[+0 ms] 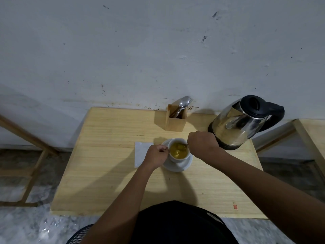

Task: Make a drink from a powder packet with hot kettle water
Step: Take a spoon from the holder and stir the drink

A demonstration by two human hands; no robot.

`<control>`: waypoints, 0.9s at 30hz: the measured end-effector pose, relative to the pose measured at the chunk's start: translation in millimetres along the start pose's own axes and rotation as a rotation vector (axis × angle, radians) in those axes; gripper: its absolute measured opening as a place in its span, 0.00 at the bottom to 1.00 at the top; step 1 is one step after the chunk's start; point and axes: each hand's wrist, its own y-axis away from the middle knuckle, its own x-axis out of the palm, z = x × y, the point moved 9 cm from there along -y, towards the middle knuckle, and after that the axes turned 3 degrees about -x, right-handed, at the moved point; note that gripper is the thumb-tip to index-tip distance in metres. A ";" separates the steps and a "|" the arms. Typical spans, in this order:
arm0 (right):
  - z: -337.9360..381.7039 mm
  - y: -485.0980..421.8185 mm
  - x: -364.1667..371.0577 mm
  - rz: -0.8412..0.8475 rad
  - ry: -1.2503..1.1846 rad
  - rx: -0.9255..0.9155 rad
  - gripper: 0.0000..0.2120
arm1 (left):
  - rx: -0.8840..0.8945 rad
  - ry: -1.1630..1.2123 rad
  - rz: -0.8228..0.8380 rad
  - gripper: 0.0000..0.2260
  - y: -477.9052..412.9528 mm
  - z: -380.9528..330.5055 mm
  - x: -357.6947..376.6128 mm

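Observation:
A white cup point(177, 158) filled with yellow-brown liquid stands on a white saucer point(182, 167) in the middle of the wooden table point(105, 173). My left hand point(155, 155) is closed on the cup's handle at its left side. My right hand point(200, 143) is closed on a spoon point(182, 146) whose bowl sits in the liquid. The steel kettle point(241, 124) with a black lid and handle stands at the back right, just behind my right hand. No powder packet can be made out.
A white napkin point(140, 152) lies left of the saucer, partly under my left hand. A wooden holder point(175, 120) with a spoon and fork stands at the back edge by the wall. Wooden frames stand off to the left and right.

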 end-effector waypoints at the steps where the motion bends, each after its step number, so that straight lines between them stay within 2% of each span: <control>1: -0.3 1.3 0.9 0.008 -0.003 0.005 0.08 | -0.001 0.003 0.000 0.11 0.1 0.1 -0.1; 6: -4.5 5.9 12.4 0.036 -0.125 0.033 0.05 | -0.002 0.002 -0.011 0.10 0.6 -0.5 -1.8; 9: -8.3 12.1 23.1 0.017 -0.229 0.056 0.07 | 0.007 -0.001 -0.014 0.09 2.1 -2.7 -2.7; 13: -15.3 28.0 32.7 -0.091 -0.359 0.066 0.13 | 0.007 0.014 -0.007 0.06 3.0 -3.2 -3.5; 22: -38.3 78.5 64.5 -0.338 -0.676 0.260 0.13 | 0.016 -0.030 -0.018 0.08 9.5 -10.1 -4.1; 27: -33.8 88.6 78.9 -0.395 -0.877 0.293 0.13 | 0.005 -0.047 -0.033 0.09 10.7 -11.5 -5.3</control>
